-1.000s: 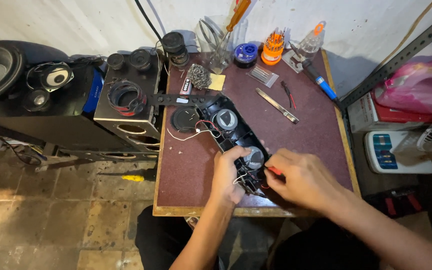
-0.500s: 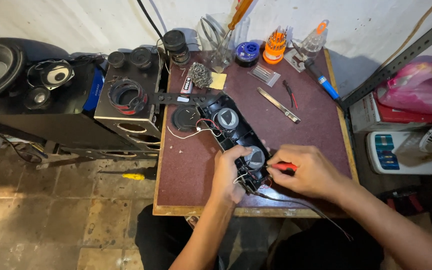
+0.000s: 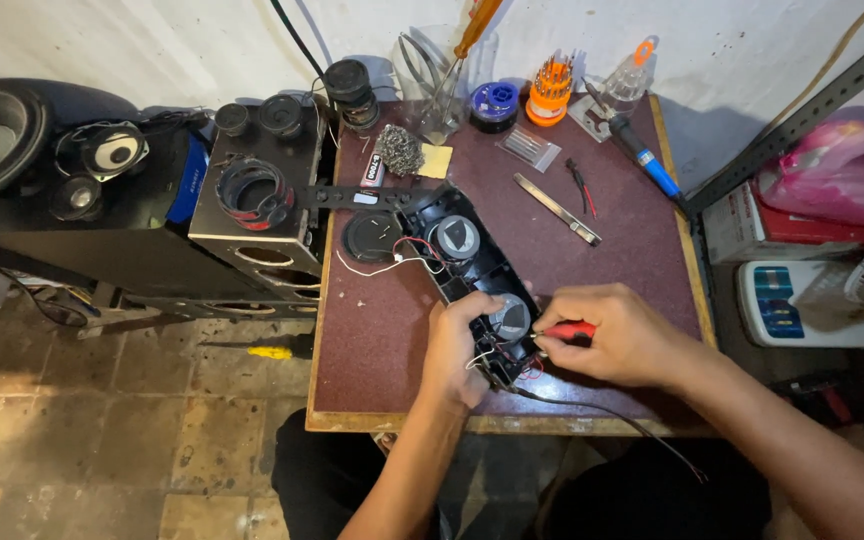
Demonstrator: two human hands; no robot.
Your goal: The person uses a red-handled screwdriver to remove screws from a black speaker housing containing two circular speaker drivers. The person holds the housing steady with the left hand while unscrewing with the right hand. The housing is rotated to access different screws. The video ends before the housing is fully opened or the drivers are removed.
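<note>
An opened black speaker housing [image 3: 467, 262] lies diagonally on the dark red table [image 3: 372, 330], with two round drivers and red and white wires showing inside. My left hand [image 3: 457, 345] grips its near end from the left side. My right hand [image 3: 617, 335] holds a red-handled tool [image 3: 567, 330] whose tip points at the near driver [image 3: 507, 318]. A thin dark wire [image 3: 602, 415] trails from the housing over the table's front edge.
A loose round driver [image 3: 372, 237] lies beside the housing. At the table's back stand a blue-handled soldering iron [image 3: 642, 155], an orange screwdriver set [image 3: 550, 92], a solder spool [image 3: 495, 103], a glass jar [image 3: 442, 85] and a metal file [image 3: 557, 208]. Black speaker boxes [image 3: 252, 200] stand left.
My right hand has shifted a little right and up along the housing's near end, and the red handle now shows between its fingers. My left hand keeps its grip.
</note>
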